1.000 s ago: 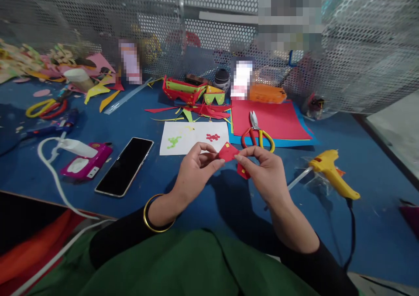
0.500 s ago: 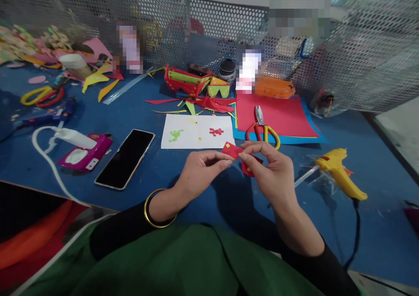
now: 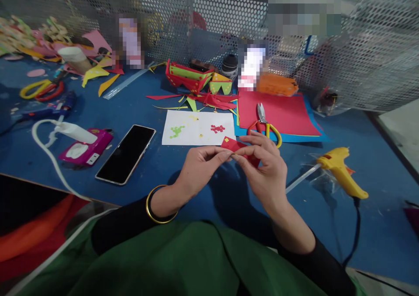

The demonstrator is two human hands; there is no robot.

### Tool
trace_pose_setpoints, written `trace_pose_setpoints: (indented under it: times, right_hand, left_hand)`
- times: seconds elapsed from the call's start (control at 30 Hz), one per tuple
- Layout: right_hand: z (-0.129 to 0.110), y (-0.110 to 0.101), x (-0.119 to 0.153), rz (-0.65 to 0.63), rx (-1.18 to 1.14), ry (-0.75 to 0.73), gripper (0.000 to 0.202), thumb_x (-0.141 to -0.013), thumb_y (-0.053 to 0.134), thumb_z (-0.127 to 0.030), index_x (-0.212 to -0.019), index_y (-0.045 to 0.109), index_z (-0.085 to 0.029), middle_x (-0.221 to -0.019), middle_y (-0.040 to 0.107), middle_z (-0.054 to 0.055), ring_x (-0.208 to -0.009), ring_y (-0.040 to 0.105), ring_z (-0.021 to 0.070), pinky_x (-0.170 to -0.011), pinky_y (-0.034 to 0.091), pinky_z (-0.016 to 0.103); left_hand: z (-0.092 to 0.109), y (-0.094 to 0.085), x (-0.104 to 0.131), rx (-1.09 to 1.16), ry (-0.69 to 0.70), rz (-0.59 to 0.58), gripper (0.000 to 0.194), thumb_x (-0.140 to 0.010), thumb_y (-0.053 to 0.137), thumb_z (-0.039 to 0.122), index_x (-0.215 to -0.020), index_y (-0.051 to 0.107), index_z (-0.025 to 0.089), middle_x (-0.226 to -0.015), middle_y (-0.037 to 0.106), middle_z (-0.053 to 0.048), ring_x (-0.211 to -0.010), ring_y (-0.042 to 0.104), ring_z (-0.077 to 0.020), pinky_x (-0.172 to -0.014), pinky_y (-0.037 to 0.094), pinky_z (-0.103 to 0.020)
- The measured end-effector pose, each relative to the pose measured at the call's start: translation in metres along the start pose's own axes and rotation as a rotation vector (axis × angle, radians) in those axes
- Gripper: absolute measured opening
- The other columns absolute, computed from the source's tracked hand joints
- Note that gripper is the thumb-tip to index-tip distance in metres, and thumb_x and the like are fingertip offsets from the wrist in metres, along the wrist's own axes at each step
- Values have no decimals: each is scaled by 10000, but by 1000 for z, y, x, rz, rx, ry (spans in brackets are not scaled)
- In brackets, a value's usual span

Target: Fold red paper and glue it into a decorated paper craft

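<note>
A small red paper piece (image 3: 231,143) with a yellow square on it is pinched between both hands. My left hand (image 3: 201,169) grips its lower edge with thumb and forefinger. My right hand (image 3: 266,169) closes on it from the other side, fingertips almost touching those of the left; its fingers cover much of the paper. Just beyond lies a white sheet (image 3: 186,132) bearing small green, red and yellow paper bits. Scissors (image 3: 262,114) with red and yellow handles rest on red sheets (image 3: 288,112), behind my right hand.
A black phone (image 3: 127,154) and a magenta socket block (image 3: 85,147) with a white cable lie at left. The yellow glue gun (image 3: 342,169) is at right. Paper glasses (image 3: 188,77) and red scraps (image 3: 216,100) sit behind the sheet; another pair of scissors (image 3: 42,89) is far left.
My right hand has shifted slightly left, its fingertips now closer to my left hand's. The red piece is turned so that less of its right part shows.
</note>
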State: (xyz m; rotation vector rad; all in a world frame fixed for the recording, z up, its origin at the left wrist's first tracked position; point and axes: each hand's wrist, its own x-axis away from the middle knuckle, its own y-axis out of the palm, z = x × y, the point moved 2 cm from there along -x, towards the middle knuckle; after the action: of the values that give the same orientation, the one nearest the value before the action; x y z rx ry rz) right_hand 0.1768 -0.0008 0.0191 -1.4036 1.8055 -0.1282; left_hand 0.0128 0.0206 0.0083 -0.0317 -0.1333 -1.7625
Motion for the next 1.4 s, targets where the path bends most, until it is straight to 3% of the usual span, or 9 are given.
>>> trace_pose_setpoints:
  times: [0.3,0.73,1.0,1.23,1.4]
  right_hand:
    - [-1,0,1,5,74,-61,104,-895,728,-319,-808,714,-264,-1097,762,44,-1217,635,293,-1095,416,547]
    - [-2,-1,2,9,157,-176,96,-905,736,-309,-833,710,-252,-1053,770,30,-1180,664,281,-1079,430,560]
    - [-2,-9,-1,-11,50,-59,59,-902,730,-300,-880,747,-248,-1086,763,53,-1188,660,280,-1047,487,547]
    - [0,-6,1,-50,-10,27,60,-886,724,-281,-864,755,-235,-1232,729,91,-1330,580,313,-1123,435,579]
    - [-1,-6,1,-73,-41,77,68,-892,704,-269,-844,737,-233,-1235,728,93,-1325,587,301,-1125,435,567]
  left_hand:
    - [1,0,2,-26,-25,8,146,-791,802,354,-818,831,213,-830,804,-31,-771,702,-171,-747,525,-265]
    - [2,-1,-1,-89,59,-33,141,-815,757,322,-783,794,190,-790,786,-21,-728,674,-146,-722,518,-254]
    - [2,-1,0,-94,40,21,168,-805,767,340,-782,782,174,-788,783,-31,-739,681,-151,-714,528,-258]
    - [4,0,1,-142,118,46,122,-824,749,301,-799,781,186,-796,781,-20,-747,686,-146,-727,538,-247]
    - [4,0,1,-185,165,33,115,-839,736,293,-798,774,192,-787,776,-8,-735,681,-137,-726,537,-239]
